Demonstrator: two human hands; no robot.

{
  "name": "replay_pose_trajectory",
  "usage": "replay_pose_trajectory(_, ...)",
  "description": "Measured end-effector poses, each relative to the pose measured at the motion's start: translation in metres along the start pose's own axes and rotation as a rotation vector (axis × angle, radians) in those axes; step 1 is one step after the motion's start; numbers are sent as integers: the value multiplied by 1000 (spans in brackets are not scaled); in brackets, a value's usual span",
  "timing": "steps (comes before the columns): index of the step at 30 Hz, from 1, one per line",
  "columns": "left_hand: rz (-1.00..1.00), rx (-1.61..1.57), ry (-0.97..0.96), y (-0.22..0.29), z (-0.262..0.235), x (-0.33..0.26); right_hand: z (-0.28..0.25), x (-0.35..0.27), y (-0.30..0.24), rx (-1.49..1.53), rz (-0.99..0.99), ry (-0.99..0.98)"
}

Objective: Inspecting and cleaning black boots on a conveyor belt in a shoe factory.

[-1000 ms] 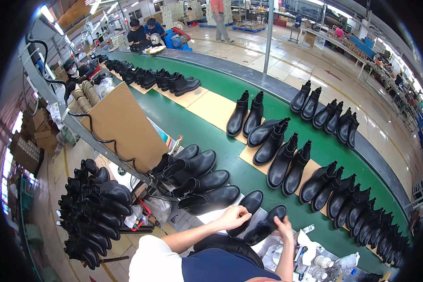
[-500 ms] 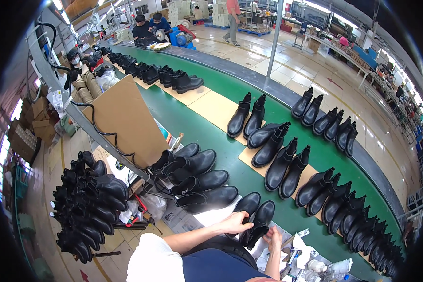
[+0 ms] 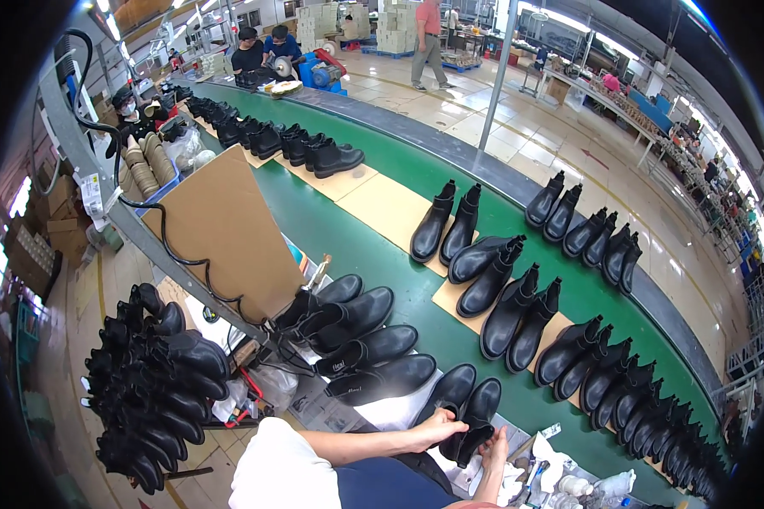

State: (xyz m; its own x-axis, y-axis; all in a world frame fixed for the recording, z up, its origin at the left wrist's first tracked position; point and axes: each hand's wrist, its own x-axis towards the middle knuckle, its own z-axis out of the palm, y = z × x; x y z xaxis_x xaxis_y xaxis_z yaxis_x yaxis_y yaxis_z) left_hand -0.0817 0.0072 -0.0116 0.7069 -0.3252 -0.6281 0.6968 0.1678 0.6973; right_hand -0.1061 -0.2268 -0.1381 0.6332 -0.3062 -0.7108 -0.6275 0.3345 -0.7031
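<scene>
In front of me a pair of black ankle boots stands on the worktable, toes pointing away. My left hand [image 3: 436, 430] reaches in from the left, its fingers closed on the shaft of the right boot [image 3: 482, 405]. On the other side of that shaft is my right hand [image 3: 493, 450], fingers curled against its edge. The left boot [image 3: 452, 388] of the pair stands close beside it, partly behind my left hand. Further left, several more black boots [image 3: 382, 379] lie on their sides on white paper.
A green conveyor [image 3: 373, 233] carries rows of black boots on cardboard sheets. A rack of boots [image 3: 165, 382] is at the left, below a metal post and cardboard panel [image 3: 221, 229]. Bottles and wipes [image 3: 577, 485] lie by my right hand. Co-workers [image 3: 267, 55] sit at the far end.
My left hand has shifted from over both boots onto the right boot's shaft. The right hand has come up against it. The view has tilted slightly, and a person walks in the background.
</scene>
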Motion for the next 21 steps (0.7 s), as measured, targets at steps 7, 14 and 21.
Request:
replay_pose_trajectory(7,-51,406,-168,0,-1,22,16,-41,1,19,31,13)
replay_pose_trajectory(14,8,426,-201,3,5,26,29,-48,3,72,-18,84)
replay_pose_trajectory(21,-18,295,-114,-22,11,42,20,-39,1,21,12,39)
